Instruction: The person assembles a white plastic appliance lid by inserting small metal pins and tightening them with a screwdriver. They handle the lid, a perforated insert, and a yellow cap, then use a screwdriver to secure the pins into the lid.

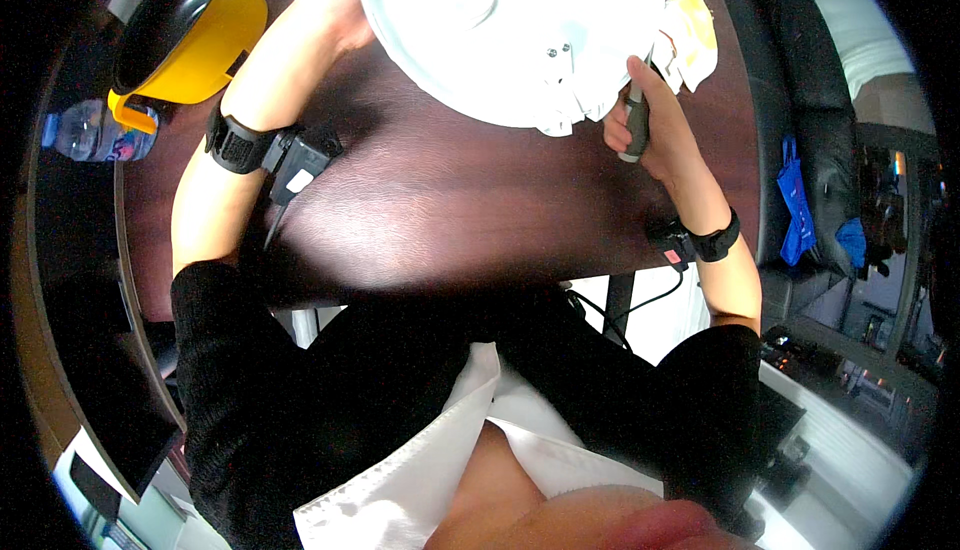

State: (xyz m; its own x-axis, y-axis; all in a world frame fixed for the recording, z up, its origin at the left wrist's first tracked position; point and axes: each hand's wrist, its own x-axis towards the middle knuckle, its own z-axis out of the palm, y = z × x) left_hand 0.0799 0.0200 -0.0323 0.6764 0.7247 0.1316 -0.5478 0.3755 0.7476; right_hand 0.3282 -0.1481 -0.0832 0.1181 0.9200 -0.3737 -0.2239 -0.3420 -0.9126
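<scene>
Plainly, the right hand [658, 128] grips one grey-handled tool [635, 134]; the left hand [338, 5], grip unclear, touches one round white casing [500, 45].

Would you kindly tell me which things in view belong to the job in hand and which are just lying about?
Apparently in use: white round object; grey-handled tool.
Apparently just lying about: yellow pot; plastic bottle; blue item on the black sofa.

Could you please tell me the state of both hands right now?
Left hand: at the edge of the white round object; grip hidden, cannot be told.
Right hand: closed, holding a grey-handled tool.
</scene>
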